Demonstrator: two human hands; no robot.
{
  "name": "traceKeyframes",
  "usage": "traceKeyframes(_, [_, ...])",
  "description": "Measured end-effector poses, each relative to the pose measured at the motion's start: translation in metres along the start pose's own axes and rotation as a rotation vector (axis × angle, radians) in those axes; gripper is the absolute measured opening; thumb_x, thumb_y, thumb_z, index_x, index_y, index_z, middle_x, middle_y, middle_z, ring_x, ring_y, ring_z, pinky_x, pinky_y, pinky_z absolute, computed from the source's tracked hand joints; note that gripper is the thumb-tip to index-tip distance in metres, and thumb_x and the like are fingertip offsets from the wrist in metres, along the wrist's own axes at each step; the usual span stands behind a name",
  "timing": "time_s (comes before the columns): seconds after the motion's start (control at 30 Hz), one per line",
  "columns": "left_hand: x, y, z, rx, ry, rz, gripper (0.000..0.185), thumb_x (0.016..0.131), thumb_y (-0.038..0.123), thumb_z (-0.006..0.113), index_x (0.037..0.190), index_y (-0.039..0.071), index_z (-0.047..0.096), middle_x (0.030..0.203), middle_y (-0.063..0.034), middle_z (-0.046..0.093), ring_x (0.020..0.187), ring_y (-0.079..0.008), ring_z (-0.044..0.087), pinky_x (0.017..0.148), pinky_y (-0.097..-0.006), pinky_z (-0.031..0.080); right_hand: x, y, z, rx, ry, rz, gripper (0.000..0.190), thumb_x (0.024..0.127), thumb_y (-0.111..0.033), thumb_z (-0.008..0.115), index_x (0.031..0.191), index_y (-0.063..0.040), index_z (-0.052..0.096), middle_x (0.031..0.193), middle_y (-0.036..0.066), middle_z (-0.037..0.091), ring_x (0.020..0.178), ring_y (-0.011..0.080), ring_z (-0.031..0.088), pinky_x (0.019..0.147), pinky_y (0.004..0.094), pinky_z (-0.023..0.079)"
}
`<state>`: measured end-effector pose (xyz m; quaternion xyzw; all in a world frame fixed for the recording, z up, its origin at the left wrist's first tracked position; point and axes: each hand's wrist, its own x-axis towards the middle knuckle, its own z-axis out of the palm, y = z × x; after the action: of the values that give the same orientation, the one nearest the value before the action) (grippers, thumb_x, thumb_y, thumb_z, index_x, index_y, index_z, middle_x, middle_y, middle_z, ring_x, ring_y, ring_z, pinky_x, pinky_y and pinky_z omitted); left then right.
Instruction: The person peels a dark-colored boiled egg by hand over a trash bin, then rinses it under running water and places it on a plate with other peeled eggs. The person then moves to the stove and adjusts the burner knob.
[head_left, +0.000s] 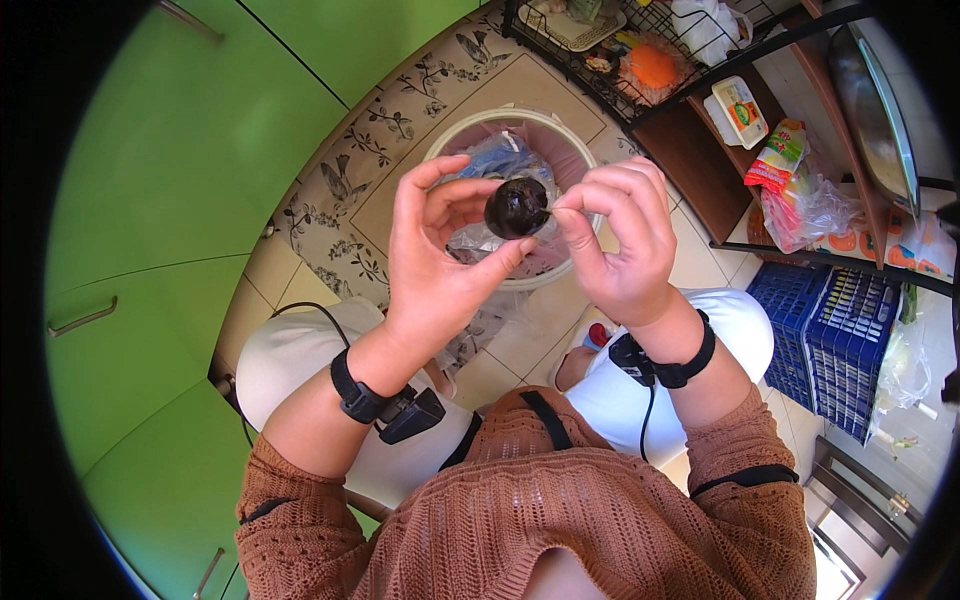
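Note:
A dark, glossy round fruit or vegetable (516, 208) is held up in front of me. The thumb and fingers of my left hand (442, 255) wrap around its left side and underside. With thumb and index finger, my right hand (622, 232) pinches a thin stem or strip at its right edge. Directly below both hands stands a round trash bin (576, 139) with a pale rim and a pink liner. Crumpled clear and blue plastic bags (499, 154) lie inside it, partly hidden by my hands.
Green cabinets (172, 165) line the left. A patterned mat (375, 142) lies under the bin. At the right stand a shelf unit (697, 165) with packaged food, a black wire basket (600, 67) and blue plastic crates (825, 330). Cables run from both wrist straps.

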<state>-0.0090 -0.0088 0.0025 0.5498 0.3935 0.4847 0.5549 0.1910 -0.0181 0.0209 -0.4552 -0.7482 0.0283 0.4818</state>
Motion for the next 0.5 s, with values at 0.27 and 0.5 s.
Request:
traceKeyframes(0.27, [0.0003, -0.0026, 0.0012, -0.041, -0.029, 0.011, 0.082, 0.075, -0.008, 0.086, 0.141, 0.007, 0.039, 0.127, -0.0130, 0.068, 0.118, -0.0223, 0.067, 0.109, -0.0382, 0.050, 0.0003, -0.0024, -0.0043, 0.140, -0.003, 0.227, 0.013, 0.090, -0.011, 0.080, 0.094, -0.005, 0.070, 0.095, 0.006, 0.067, 0.091, 0.0261, 0.062, 0.085, 0.0353, 0.048])
traceKeyframes(0.5, [0.0024, -0.0010, 0.0022, -0.136, -0.065, -0.004, 0.085, 0.079, -0.010, 0.084, 0.147, 0.007, 0.036, 0.133, -0.0143, 0.066, 0.122, -0.0235, 0.066, 0.111, -0.0393, 0.049, -0.0002, 0.0074, -0.0023, 0.219, 0.068, 0.406, 0.012, 0.094, -0.013, 0.076, 0.095, -0.003, 0.070, 0.090, 0.008, 0.068, 0.088, 0.0260, 0.062, 0.080, 0.0343, 0.049])
